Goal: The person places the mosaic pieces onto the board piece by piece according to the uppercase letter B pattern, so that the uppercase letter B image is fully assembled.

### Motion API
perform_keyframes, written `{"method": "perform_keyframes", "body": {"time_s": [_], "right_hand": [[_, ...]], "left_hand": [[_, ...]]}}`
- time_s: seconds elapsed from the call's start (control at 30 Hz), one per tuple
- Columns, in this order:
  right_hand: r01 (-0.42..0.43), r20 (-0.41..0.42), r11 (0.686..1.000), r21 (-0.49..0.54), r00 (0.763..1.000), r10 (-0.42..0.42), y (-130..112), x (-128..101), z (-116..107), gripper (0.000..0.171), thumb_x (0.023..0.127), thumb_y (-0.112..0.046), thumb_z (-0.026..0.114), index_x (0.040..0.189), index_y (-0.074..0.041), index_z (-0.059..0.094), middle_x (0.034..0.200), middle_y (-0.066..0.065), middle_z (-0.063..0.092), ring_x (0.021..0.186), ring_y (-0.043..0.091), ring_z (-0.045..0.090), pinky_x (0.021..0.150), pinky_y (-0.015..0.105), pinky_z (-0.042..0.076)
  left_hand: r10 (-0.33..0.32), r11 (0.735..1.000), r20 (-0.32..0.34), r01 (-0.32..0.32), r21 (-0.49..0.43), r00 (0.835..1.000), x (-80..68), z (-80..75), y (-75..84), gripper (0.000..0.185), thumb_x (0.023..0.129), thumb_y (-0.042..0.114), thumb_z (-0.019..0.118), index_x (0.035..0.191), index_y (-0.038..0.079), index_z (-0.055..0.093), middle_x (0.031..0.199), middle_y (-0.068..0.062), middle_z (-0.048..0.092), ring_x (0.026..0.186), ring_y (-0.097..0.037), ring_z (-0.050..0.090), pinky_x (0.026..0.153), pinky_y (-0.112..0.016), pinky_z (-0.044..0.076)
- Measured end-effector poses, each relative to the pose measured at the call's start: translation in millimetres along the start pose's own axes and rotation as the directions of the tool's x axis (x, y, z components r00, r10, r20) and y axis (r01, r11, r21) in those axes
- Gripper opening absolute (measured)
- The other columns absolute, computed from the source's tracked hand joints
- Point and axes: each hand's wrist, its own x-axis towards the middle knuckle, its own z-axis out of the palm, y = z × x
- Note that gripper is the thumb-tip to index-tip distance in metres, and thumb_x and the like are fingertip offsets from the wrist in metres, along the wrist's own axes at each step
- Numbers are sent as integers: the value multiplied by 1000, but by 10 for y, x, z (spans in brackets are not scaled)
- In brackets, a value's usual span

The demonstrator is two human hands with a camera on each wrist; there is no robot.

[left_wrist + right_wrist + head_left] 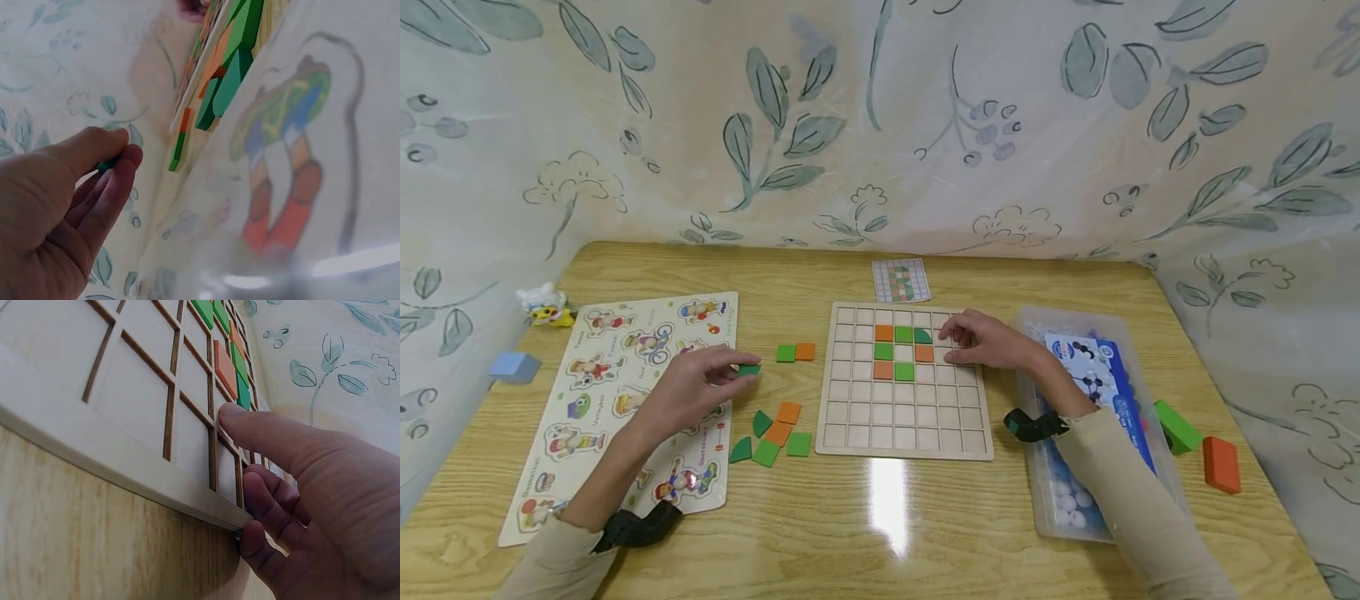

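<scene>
My left hand (696, 383) pinches a dark green piece (748, 369) between thumb and fingers, above the right edge of the picture board. In the left wrist view the fingers mostly hide this green piece (107, 165), so its full shape cannot be told. My right hand (988, 340) is at the right side of the wooden grid board (904, 440), thumb and fingers apart, with nothing between them. Orange and green squares form a ring on the grid, with a dark green quarter-circle (922, 336) at its upper right corner. In the right wrist view the thumb (231, 412) is over the cells.
Loose orange squares (787, 412), green squares (799, 444) and dark green quarter-circles (741, 450) lie left of the grid. A pattern card (900, 280) lies behind it. The sports picture board (561, 400) is left; a plastic box (1045, 517) and blocks (1221, 464) are right.
</scene>
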Motion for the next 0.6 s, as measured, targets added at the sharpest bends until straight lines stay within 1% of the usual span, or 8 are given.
{"method": "perform_keyframes", "body": {"time_s": [0.07,0.27,0.37,0.43,0.5,0.6], "right_hand": [[5,1,1000,1,1000,-5,-1,0,-3,28,90,-19,69,115,-9,61,102,9,51,93,21,45,82,35,41],[16,-2,1000,-3,1000,-16,5,5,-2,28,90,-19,70,114,-8,61,101,10,51,92,21,44,80,33,41],[0,-3,1000,-3,1000,0,-3,7,2,28,90,-19,70,114,-8,62,101,9,51,92,21,45,81,33,41],[-2,-1,1000,-7,1000,2,-11,5,2,28,90,-18,70,114,-8,61,101,8,51,93,21,45,82,34,41],[-8,0,1000,-6,1000,8,-13,6,4,27,90,-18,70,114,-9,61,101,8,51,93,21,45,82,35,41],[-7,0,1000,-2,1000,7,-15,4,-2,28,90,-18,69,115,-9,61,102,8,51,93,21,45,82,35,41]], "left_hand": [[0,1000,4,0,0,1000,1,5,-7,26,80,4,77,106,7,74,95,-5,74,74,2,62,64,-19,53],[9,999,28,-8,-38,1000,-6,14,-14,32,78,5,79,109,4,72,98,-7,72,77,3,61,65,-19,54],[-2,999,52,4,-46,999,-13,17,-14,32,81,6,77,112,3,71,99,-7,72,79,3,61,66,-20,54],[-7,998,68,11,-56,998,-16,21,-11,30,83,7,74,113,2,70,101,-8,72,80,-1,63,68,-21,55],[2,998,87,3,-66,996,-13,24,-13,30,86,6,72,115,2,69,103,-9,72,81,-3,65,69,-21,55],[46,996,114,-36,-86,992,-1,29,-11,30,88,5,68,118,2,67,108,-9,72,88,-3,65,71,-20,54]]}}
